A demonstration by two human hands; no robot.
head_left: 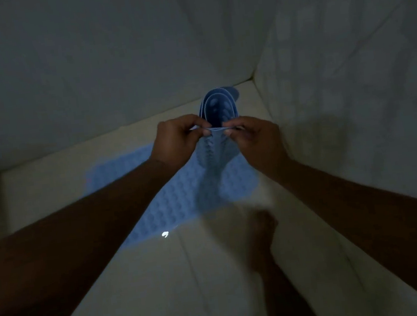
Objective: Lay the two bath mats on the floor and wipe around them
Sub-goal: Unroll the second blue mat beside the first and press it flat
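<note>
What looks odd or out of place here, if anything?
Only the second mat: curled on itself, pinched by the left hand and right hand above the first mat, which lies flat. Nothing looks spilled, though it is dim.

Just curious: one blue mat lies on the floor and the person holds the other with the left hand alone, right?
No: in the head view the left hand and right hand both pinch the held mat. The rest is right.
</note>
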